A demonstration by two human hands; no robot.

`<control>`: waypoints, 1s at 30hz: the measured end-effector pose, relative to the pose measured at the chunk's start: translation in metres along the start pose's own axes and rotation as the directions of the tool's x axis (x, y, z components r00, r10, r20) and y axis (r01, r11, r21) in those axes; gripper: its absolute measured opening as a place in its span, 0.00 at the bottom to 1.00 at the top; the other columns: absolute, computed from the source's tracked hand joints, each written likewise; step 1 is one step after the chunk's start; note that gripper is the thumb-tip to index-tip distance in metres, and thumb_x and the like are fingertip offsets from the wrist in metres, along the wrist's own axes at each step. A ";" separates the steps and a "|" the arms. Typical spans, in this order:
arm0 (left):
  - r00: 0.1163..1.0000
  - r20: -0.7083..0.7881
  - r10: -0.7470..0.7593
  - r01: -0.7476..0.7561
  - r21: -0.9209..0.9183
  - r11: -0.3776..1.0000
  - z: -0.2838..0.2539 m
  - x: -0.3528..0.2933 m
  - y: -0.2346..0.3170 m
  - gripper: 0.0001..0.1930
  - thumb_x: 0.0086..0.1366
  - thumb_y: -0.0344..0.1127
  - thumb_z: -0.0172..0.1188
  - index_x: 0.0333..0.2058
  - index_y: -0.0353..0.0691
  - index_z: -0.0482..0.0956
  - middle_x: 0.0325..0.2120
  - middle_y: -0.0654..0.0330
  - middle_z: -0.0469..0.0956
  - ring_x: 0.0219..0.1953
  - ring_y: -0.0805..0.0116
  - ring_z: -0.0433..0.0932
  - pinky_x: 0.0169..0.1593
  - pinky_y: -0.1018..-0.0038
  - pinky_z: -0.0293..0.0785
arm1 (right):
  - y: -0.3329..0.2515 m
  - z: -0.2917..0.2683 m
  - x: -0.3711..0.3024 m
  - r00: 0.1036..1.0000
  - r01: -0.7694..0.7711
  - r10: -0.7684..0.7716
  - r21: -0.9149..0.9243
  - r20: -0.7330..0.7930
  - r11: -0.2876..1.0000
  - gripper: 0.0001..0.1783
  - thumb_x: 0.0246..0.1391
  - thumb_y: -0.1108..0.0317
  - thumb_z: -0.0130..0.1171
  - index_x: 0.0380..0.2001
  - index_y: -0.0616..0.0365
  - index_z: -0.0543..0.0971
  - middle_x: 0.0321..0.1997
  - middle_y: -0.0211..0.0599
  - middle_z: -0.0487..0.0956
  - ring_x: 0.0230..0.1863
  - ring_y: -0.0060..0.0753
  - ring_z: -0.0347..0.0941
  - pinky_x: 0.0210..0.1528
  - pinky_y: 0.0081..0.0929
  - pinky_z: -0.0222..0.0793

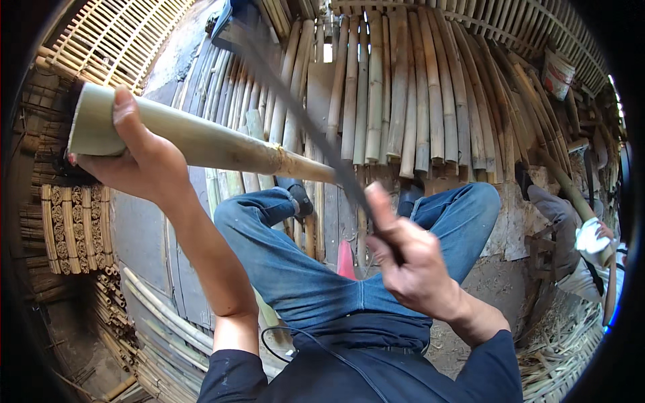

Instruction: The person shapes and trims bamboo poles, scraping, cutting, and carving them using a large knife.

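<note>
left hand point(138, 158) clamped round cut end of bamboo pole point(201, 141) held across above knees, right hand point(413, 258) closed on long blade point(295, 101) laid against it; judged stiff, light, smooth-skinned, best gripped near the thick end.

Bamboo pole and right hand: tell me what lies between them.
In the head view, a long dark blade runs from the right hand up across the bamboo pole, which the left hand holds. Blue-jeaned knees lie beneath.

2 hands point(144, 164), 1 bamboo pole point(201, 141), 1 blade point(295, 107).
</note>
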State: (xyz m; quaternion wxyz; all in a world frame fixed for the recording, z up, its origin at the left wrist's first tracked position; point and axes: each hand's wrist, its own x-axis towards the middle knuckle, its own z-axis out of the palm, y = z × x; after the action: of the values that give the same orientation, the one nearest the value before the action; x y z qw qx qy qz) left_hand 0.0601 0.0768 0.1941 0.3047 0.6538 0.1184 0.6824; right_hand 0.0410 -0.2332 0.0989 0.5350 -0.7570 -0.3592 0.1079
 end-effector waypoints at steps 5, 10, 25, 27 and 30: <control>1.000 -0.030 -0.006 0.009 0.094 0.996 -0.012 -0.004 -0.005 0.31 0.59 0.39 0.68 0.48 0.20 0.64 0.42 0.45 0.77 0.38 0.60 0.82 0.41 0.72 0.83 | 0.005 -0.004 0.009 0.939 -0.283 0.229 0.198 0.256 0.938 0.36 0.61 0.77 0.57 0.70 0.57 0.59 0.59 0.49 0.77 0.53 0.32 0.78 0.56 0.24 0.70; 1.000 0.017 0.010 -0.011 0.077 0.997 -0.008 0.002 0.001 0.31 0.59 0.39 0.68 0.49 0.19 0.62 0.43 0.43 0.75 0.40 0.62 0.80 0.44 0.74 0.81 | -0.029 -0.012 0.016 0.968 0.106 -0.105 -0.006 -0.226 0.994 0.36 0.59 0.76 0.58 0.70 0.50 0.62 0.25 0.47 0.75 0.22 0.41 0.70 0.29 0.33 0.71; 0.996 -0.037 0.084 -0.082 0.059 0.995 -0.004 -0.001 -0.001 0.29 0.58 0.34 0.68 0.47 0.19 0.61 0.41 0.42 0.75 0.39 0.61 0.81 0.44 0.71 0.83 | -0.002 0.000 -0.016 0.992 0.052 -0.022 -0.237 0.127 0.970 0.36 0.58 0.79 0.55 0.69 0.58 0.61 0.25 0.48 0.77 0.17 0.42 0.70 0.26 0.35 0.71; 0.999 -0.046 -0.023 0.026 0.060 0.998 -0.013 -0.004 -0.010 0.36 0.58 0.39 0.68 0.50 0.18 0.56 0.44 0.35 0.72 0.41 0.53 0.81 0.48 0.65 0.86 | 0.044 0.009 -0.025 0.858 -0.283 0.383 -0.307 0.343 0.909 0.37 0.58 0.78 0.54 0.71 0.56 0.58 0.23 0.50 0.77 0.19 0.46 0.73 0.26 0.37 0.72; 0.995 -0.084 -0.063 0.073 0.134 0.988 -0.032 0.003 -0.019 0.34 0.57 0.41 0.69 0.48 0.18 0.60 0.43 0.40 0.74 0.41 0.57 0.81 0.44 0.68 0.85 | 0.063 -0.004 -0.027 0.731 -0.454 0.528 -0.268 0.433 0.849 0.36 0.59 0.79 0.50 0.71 0.54 0.59 0.32 0.50 0.81 0.29 0.40 0.79 0.34 0.24 0.70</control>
State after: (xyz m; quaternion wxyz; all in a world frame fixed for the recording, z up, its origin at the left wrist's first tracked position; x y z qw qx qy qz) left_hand 0.0338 0.1012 0.1826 0.2774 0.6411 0.1991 0.6873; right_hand 0.0504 -0.2643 0.0389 0.3217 -0.8085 -0.2765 0.4080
